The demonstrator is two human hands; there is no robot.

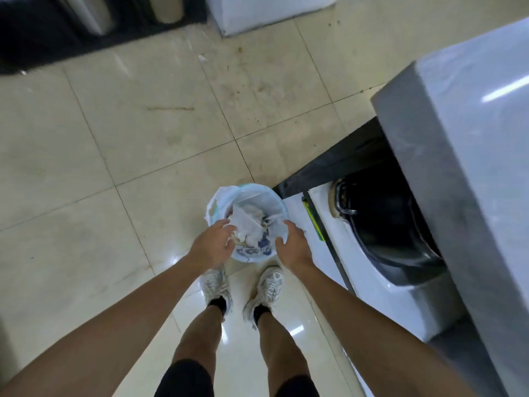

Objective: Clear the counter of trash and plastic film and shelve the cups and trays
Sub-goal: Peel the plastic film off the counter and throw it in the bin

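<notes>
A small round trash bin (252, 257) with a white plastic liner (220, 196) stands on the tiled floor just in front of my feet. Crumpled white film and paper trash (247, 223) fills its top. My left hand (213, 243) hovers over the bin's left side, fingers spread and touching the crumpled film. My right hand (294, 243) is at the bin's right edge, fingers curled around the liner's rim. No cups or trays are in view.
A grey counter (463, 133) juts in at the right, with a white appliance (400, 293) with a dark round opening below it. A white unit (257, 15) and dark furniture (43, 32) stand at the far side. Beige floor tiles (114, 138) spread to the left.
</notes>
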